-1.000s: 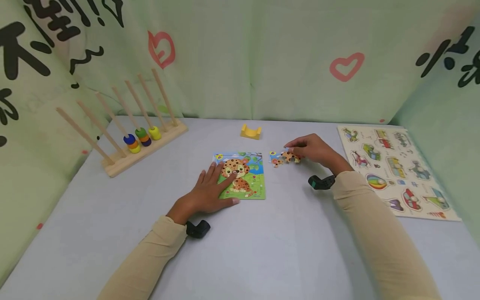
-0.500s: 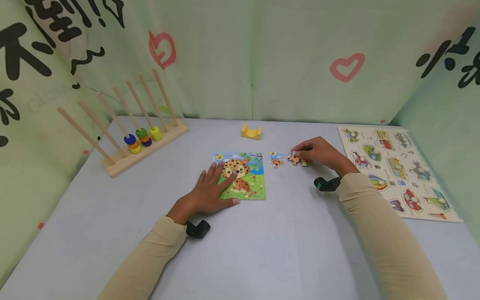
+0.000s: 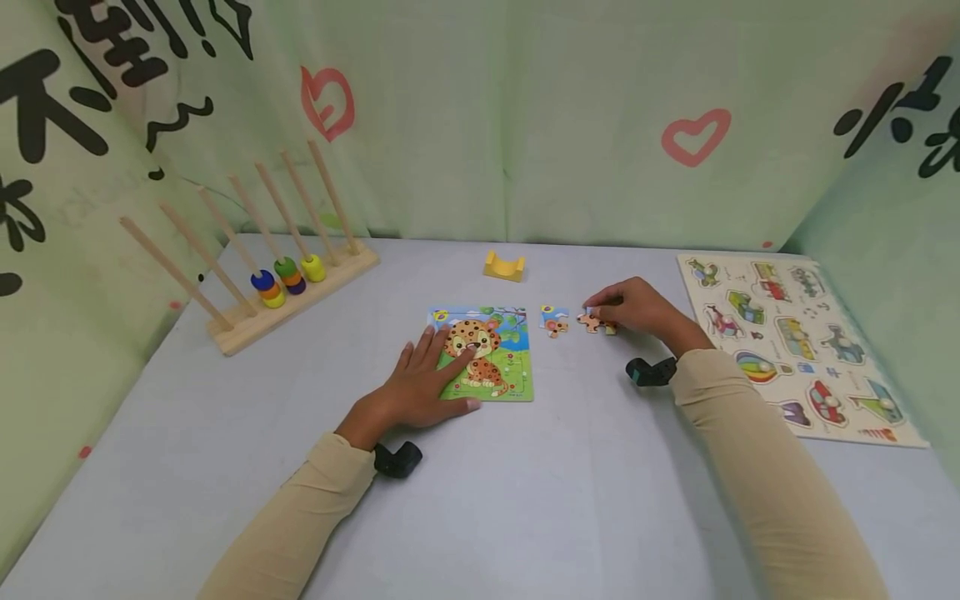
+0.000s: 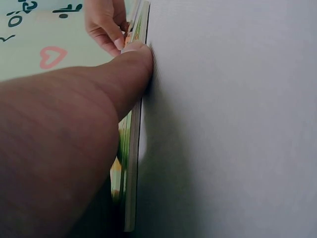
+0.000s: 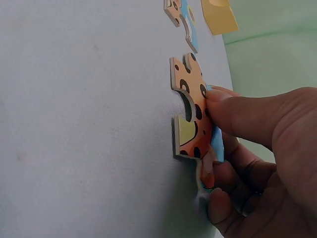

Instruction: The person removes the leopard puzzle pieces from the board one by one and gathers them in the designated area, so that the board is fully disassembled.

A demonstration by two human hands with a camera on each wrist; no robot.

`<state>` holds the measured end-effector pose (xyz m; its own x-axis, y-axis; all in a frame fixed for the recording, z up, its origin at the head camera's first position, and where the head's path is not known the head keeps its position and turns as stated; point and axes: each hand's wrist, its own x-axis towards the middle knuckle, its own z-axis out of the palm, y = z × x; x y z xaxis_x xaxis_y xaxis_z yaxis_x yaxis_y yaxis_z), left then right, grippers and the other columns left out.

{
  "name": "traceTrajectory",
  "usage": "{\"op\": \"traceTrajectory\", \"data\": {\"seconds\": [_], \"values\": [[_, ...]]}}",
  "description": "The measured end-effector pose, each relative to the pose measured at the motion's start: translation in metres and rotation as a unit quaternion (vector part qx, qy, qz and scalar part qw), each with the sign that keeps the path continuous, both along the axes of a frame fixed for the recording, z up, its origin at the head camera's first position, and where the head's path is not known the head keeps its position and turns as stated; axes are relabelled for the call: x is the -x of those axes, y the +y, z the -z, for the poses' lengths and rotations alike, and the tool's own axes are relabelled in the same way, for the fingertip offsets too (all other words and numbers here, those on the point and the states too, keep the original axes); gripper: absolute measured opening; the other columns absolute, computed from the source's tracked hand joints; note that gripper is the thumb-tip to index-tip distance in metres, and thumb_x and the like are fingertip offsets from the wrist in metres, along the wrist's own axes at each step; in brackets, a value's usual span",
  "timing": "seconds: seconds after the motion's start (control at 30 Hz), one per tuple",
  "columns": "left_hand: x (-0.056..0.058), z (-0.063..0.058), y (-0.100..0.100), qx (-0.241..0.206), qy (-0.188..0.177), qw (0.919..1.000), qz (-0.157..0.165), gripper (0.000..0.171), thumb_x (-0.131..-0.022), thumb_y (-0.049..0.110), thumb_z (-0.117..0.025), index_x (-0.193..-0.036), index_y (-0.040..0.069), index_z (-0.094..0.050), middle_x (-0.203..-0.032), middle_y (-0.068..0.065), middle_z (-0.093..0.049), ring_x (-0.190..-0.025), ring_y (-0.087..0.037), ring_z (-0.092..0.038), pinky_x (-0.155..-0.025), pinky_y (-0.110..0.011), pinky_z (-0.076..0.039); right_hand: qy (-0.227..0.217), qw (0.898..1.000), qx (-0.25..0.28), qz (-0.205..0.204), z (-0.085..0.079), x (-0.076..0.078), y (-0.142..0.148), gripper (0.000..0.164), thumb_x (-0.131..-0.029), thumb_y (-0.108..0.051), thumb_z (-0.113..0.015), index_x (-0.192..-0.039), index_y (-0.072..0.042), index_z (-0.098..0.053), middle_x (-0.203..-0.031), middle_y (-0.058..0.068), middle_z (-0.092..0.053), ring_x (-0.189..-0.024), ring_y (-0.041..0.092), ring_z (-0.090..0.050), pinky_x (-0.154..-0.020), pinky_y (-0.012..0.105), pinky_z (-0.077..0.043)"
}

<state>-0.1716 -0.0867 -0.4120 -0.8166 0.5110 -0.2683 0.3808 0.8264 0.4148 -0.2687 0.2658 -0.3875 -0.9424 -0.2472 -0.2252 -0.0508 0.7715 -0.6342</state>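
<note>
My left hand [image 3: 420,387] lies with spread fingers on a square leopard puzzle board [image 3: 517,379]. In the left wrist view its thumb [image 4: 133,64] reaches along the board's edge [image 4: 130,193]. My right hand [image 3: 637,310] pinches a spotted puzzle piece [image 5: 190,119] at the tabletop, to the right of the board. Thumb on top, the other fingers curl at its far side; an orange and blue part beneath them is partly hidden. Between the board and this hand lies another puzzle piece [image 3: 555,321], blue with a spotted patch, apart from the held one.
At the back stands a yellow curved block [image 3: 504,266]. A wooden peg rack [image 3: 292,300] with several coloured beads occupies the back left. On the right lies a large picture puzzle board [image 3: 798,346]. A green printed curtain [image 3: 502,125] borders the table.
My right hand has moved a little to the right with the spotted piece, which now lies apart from the blue one. My left hand has stayed on the board.
</note>
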Motion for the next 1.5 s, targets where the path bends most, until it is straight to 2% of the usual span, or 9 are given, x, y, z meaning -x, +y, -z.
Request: {"op": "traceTrajectory", "data": {"seconds": [0.2,0.43,0.6,0.73,0.9,1.03,1.2,1.33,1.5], "values": [[-0.001,0.0,0.0,0.002,-0.003,1.0,-0.004,0.08,-0.093,0.061,-0.05,-0.157,0.026,-0.018,-0.161,-0.013,0.012,-0.144,-0.03,0.021,-0.113,-0.053,0.007,0.007,1.0,0.007,0.001,0.0,0.0,-0.001,0.022,-0.094,-0.011,-0.063,-0.11,0.001,-0.071,-0.101,0.012,-0.067,-0.088,0.023,-0.051,-0.072,0.031,-0.043],[0.0,0.0,0.002,0.016,-0.005,0.9998,0.011,0.079,-0.096,0.059,-0.046,-0.158,0.024,-0.012,-0.16,-0.015,0.016,-0.142,-0.032,0.024,-0.112,-0.054,0.009,0.0,1.0,0.013,0.016,0.0,0.0,0.003,0.023,-0.093,-0.011,-0.064,-0.111,0.002,-0.07,-0.085,0.008,-0.066,-0.075,0.02,-0.053,-0.064,0.029,-0.044],[-0.001,-0.004,0.005,0.025,-0.025,0.9993,0.007,0.078,-0.097,0.058,-0.044,-0.158,0.023,-0.01,-0.158,-0.015,0.022,-0.139,-0.031,0.031,-0.111,-0.053,0.012,-0.006,1.0,0.016,0.018,-0.001,0.001,0.004,0.025,-0.094,-0.014,-0.065,-0.112,0.001,-0.069,-0.092,0.009,-0.066,-0.078,0.021,-0.053,-0.065,0.03,-0.045],[-0.002,-0.007,0.009,0.037,-0.023,0.999,0.011,0.077,-0.099,0.055,-0.044,-0.158,0.021,-0.009,-0.158,-0.013,0.023,-0.14,-0.03,0.03,-0.111,-0.053,0.012,-0.006,1.0,0.015,0.017,-0.001,0.003,0.004,0.027,-0.094,-0.019,-0.066,-0.114,0.0,-0.069,-0.095,0.01,-0.065,-0.079,0.022,-0.053,-0.067,0.03,-0.045],[-0.003,-0.012,0.017,0.013,-0.019,0.9994,0.028,0.073,-0.1,0.053,-0.043,-0.158,0.023,-0.011,-0.159,-0.015,0.018,-0.142,-0.032,0.026,-0.111,-0.053,0.013,-0.013,1.0,0.013,0.019,-0.001,0.004,0.007,0.03,-0.094,-0.022,-0.067,-0.115,-0.001,-0.069,-0.093,0.009,-0.065,-0.078,0.02,-0.054,-0.066,0.03,-0.045],[-0.001,-0.01,0.024,-0.025,-0.014,0.9993,0.023,0.072,-0.099,0.057,-0.041,-0.157,0.027,-0.012,-0.159,-0.015,0.017,-0.142,-0.034,0.025,-0.11,-0.054,0.013,-0.019,1.0,0.008,0.02,-0.002,0.003,0.01,0.031,-0.093,-0.023,-0.067,-0.116,-0.001,-0.068,-0.091,0.008,-0.065,-0.078,0.02,-0.054,-0.067,0.03,-0.045],[0.005,-0.007,0.033,-0.041,-0.008,0.9989,0.021,0.069,-0.1,0.058,-0.036,-0.157,0.028,-0.013,-0.159,-0.014,0.019,-0.142,-0.032,0.025,-0.111,-0.052,0.012,-0.023,1.0,0.0,0.018,0.0,0.005,0.012,0.034,-0.094,-0.027,-0.066,-0.117,-0.002,-0.067,-0.09,0.007,-0.064,-0.078,0.021,-0.054,-0.067,0.031,-0.045],[0.007,-0.008,0.036,-0.028,-0.009,0.9992,0.026,0.068,-0.1,0.058,-0.036,-0.157,0.026,-0.017,-0.16,-0.015,0.017,-0.143,-0.032,0.024,-0.112,-0.051,0.012,-0.02,1.0,-0.007,0.014,0.0,0.006,0.009,0.036,-0.096,-0.03,-0.063,-0.119,-0.003,-0.067,-0.099,0.011,-0.065,-0.085,0.023,-0.055,-0.073,0.034,-0.045],[0.007,-0.005,0.035,0.008,-0.008,0.999,0.042,0.076,-0.096,0.059,-0.045,-0.158,0.025,-0.015,-0.16,-0.016,0.016,-0.143,-0.033,0.023,-0.112,-0.052,0.012,-0.023,0.999,-0.021,0.016,0.0,0.007,0.006,0.041,-0.099,-0.034,-0.057,-0.123,-0.002,-0.065,-0.119,0.017,-0.061,-0.104,0.029,-0.052,-0.088,0.043,-0.042]]}}
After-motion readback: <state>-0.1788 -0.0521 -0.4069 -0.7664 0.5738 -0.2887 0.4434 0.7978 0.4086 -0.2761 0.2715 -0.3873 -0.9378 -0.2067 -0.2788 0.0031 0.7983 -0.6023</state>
